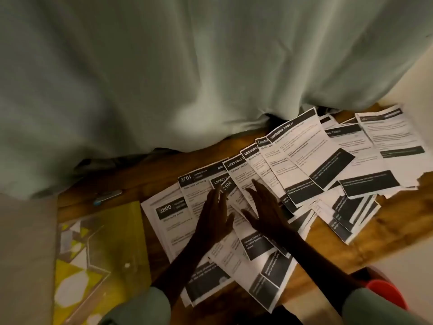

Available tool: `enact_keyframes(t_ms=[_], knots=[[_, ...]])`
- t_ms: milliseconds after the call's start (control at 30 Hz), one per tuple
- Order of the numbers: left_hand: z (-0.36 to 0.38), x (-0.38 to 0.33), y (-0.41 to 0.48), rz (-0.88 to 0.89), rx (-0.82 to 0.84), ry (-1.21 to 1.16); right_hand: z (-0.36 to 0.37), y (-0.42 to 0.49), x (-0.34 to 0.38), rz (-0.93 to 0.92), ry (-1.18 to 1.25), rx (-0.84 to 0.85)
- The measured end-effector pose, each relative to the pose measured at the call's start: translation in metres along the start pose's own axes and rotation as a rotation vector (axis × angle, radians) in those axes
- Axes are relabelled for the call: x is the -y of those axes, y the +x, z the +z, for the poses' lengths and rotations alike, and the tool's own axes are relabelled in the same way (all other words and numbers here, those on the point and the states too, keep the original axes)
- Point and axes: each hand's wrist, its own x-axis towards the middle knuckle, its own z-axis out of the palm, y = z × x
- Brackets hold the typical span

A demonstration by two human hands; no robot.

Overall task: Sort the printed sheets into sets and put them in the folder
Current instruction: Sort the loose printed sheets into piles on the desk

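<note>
Sorting is under way: sheets (293, 174) fan across the table (386, 221) at centre and right. Left hand (214, 215) and right hand (264, 211) lie spread flat, gripping nothing. Next, gather matching headers; folder (98, 252) waits lower left.

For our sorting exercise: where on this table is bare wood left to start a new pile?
Bare wood shows along the far edge between the curtain and the sheets, beside the pen, and at the near right past the lower stacks. The middle is crowded, under both hands.
</note>
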Motion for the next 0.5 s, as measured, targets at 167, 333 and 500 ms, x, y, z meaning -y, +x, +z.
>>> enact_keyframes(t_ms=[167,333,500], knots=[[0.024,0.01,0.025,0.104,0.042,0.087,0.038,0.023,-0.031,-0.067,-0.031,0.011],[0.046,0.023,0.021,0.148,-0.012,0.188,0.079,0.028,-0.056,-0.146,-0.051,-0.082],[0.061,0.029,0.018,0.13,-0.081,0.277,0.094,0.027,-0.065,-0.225,-0.027,-0.181]])
